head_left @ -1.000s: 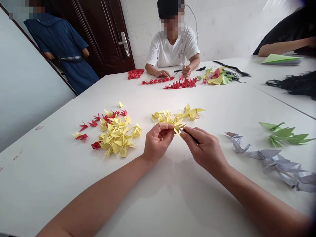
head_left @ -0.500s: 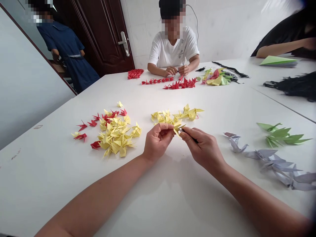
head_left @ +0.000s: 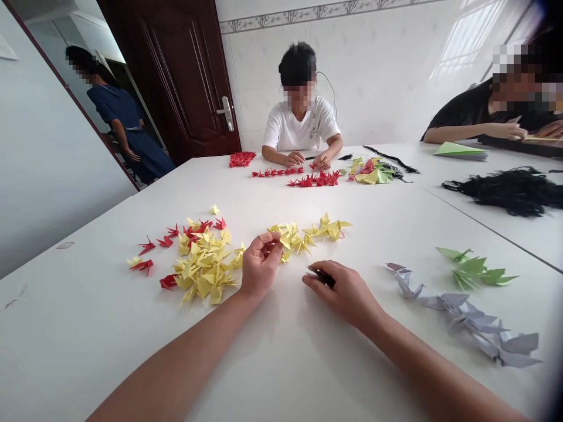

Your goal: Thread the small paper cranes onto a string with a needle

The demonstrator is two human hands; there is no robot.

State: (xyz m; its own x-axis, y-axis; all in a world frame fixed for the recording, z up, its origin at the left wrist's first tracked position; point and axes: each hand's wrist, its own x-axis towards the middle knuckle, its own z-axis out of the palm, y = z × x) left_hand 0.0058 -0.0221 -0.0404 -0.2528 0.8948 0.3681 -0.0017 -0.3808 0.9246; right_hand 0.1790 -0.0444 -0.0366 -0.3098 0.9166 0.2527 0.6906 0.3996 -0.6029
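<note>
My left hand (head_left: 260,264) is closed, with thumb and fingertips pinching a small yellow paper crane (head_left: 285,239). Lying just behind it is a row of yellow cranes (head_left: 303,243) that seem linked together. Left of this hand spreads a pile of loose yellow cranes (head_left: 204,264), with red cranes (head_left: 143,266) along its left and far sides. My right hand (head_left: 341,287) rests low over the table, apart from the left, its fingers wrapped round a thin dark pointed tool (head_left: 324,276). Most of that tool is hidden in the palm.
To the right lie grey-lilac cranes (head_left: 470,319) and green cranes (head_left: 479,269) in chains. Black tassels (head_left: 505,190) are heaped farther back. Across the white table (head_left: 246,363) a person in white (head_left: 301,126) handles red cranes (head_left: 314,179); another person sits at right, a third stands by the door.
My right hand has drawn back from the crane, taking the dark tool away from it. My left hand still holds the crane, slightly farther left. The view has tilted up.
</note>
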